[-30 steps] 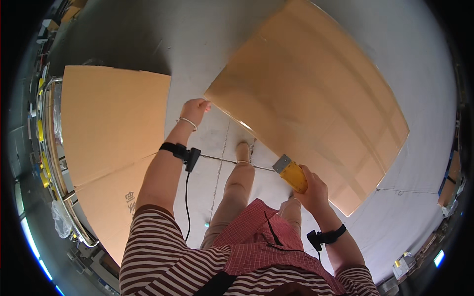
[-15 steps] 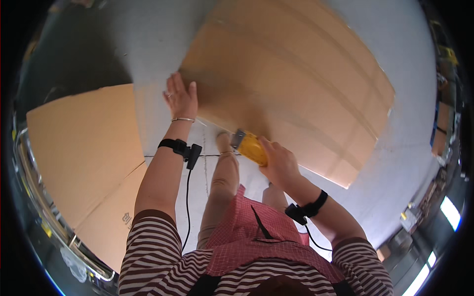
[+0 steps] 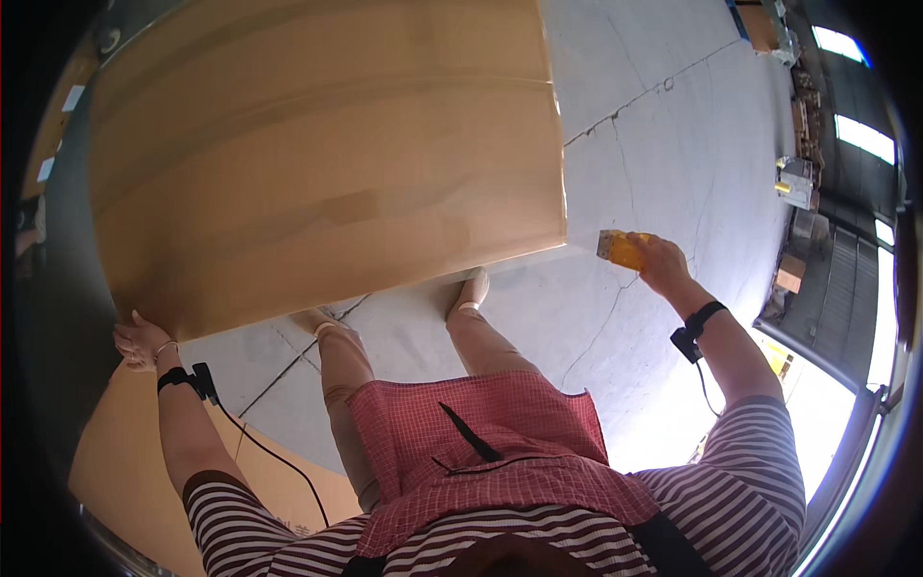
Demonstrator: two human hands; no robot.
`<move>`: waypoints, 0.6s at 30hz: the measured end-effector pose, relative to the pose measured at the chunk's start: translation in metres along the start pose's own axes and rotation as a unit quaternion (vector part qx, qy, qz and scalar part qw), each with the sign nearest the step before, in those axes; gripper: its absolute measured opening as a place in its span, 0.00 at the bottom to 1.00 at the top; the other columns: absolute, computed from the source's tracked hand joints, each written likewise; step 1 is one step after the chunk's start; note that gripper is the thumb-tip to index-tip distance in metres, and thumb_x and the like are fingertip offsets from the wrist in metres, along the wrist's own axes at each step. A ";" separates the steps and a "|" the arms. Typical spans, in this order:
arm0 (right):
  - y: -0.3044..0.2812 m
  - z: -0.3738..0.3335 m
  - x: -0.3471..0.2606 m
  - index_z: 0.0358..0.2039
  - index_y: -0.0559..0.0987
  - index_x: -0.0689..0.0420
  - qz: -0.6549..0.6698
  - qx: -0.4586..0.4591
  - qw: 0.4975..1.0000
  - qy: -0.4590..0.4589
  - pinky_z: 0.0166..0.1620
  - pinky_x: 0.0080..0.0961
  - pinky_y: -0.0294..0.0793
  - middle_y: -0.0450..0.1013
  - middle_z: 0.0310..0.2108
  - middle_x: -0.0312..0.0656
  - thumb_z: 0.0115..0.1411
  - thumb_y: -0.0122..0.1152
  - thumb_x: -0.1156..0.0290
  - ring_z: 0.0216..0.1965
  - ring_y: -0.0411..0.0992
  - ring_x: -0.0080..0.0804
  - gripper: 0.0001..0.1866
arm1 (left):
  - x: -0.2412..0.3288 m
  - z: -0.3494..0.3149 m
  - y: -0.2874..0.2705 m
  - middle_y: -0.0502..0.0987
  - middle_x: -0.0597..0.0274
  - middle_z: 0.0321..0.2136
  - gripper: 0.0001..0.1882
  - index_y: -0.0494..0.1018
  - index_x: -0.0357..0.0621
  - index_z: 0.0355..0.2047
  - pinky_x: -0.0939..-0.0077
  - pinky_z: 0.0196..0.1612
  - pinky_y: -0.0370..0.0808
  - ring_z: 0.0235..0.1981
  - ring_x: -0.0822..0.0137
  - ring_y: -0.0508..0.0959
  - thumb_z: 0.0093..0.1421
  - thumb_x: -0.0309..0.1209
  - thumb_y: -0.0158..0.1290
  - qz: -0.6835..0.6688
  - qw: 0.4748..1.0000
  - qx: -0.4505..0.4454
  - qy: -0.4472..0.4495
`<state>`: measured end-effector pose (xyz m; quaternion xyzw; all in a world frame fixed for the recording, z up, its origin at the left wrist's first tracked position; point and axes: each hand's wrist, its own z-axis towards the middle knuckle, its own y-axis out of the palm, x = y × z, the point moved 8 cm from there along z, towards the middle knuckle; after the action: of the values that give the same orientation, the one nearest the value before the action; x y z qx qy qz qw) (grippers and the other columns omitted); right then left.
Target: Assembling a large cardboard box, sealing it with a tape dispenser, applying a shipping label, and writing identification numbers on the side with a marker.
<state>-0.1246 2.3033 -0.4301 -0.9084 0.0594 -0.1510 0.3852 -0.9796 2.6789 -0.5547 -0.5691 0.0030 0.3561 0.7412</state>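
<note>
A big brown cardboard sheet with darker stripes across it fills the upper left in front of me. My left hand is closed on its near left corner, thumb upward along the edge. Out to the right, past the sheet's near right corner, my right hand grips a yellow hand tool. The tool has a grey metal end that points left, and it touches nothing else. I cannot make out its exact kind.
Under the sheet's near edge my feet stand on a cracked grey concrete floor. Another cardboard piece lies at the lower left, partly behind my left arm. Boxes line the far right by a wall.
My view has turned, and the sheet now sits further left. My left hand went from flat fingers at its edge to gripping its corner. My right hand carried the yellow tool away rightward.
</note>
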 end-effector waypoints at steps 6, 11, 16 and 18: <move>0.049 0.044 0.019 0.55 0.70 0.47 0.032 0.040 0.999 0.006 0.45 0.36 0.74 0.75 0.39 0.44 0.51 0.61 0.77 0.41 0.75 0.43 0.28 | 0.243 -0.178 -0.204 0.59 0.50 0.63 0.26 0.60 0.42 0.61 0.48 0.64 0.52 0.64 0.52 0.59 0.66 0.41 0.43 -0.401 0.853 -0.025 0.332; 0.063 0.079 -0.033 0.52 0.72 0.48 0.067 -0.001 0.996 -0.061 0.45 0.36 0.75 0.76 0.37 0.43 0.53 0.60 0.73 0.41 0.76 0.41 0.24 | 0.361 -0.463 -0.421 0.58 0.54 0.64 0.27 0.64 0.46 0.60 0.45 0.67 0.45 0.68 0.58 0.53 0.61 0.40 0.49 -0.495 0.558 -0.154 0.648; 0.102 0.097 -0.064 0.49 0.74 0.48 0.057 -0.201 0.978 -0.020 0.43 0.36 0.77 0.78 0.36 0.44 0.48 0.62 0.70 0.41 0.77 0.39 0.24 | 0.399 -0.570 -0.444 0.59 0.56 0.65 0.23 0.70 0.42 0.56 0.47 0.69 0.37 0.71 0.58 0.43 0.64 0.38 0.41 -0.181 0.487 -0.142 0.843; 0.147 0.094 -0.043 0.51 0.74 0.46 0.072 -0.181 0.980 -0.034 0.43 0.37 0.77 0.78 0.37 0.45 0.44 0.64 0.68 0.41 0.77 0.41 0.29 | 0.398 -0.580 -0.453 0.55 0.59 0.67 0.24 0.68 0.44 0.58 0.49 0.69 0.34 0.71 0.57 0.38 0.64 0.37 0.40 -0.203 0.487 -0.035 0.849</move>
<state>-0.1338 2.2753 -0.6072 -0.9612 0.1378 -0.0791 0.2256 -0.2098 2.3526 -0.5407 -0.6057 0.5026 -0.4602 0.4108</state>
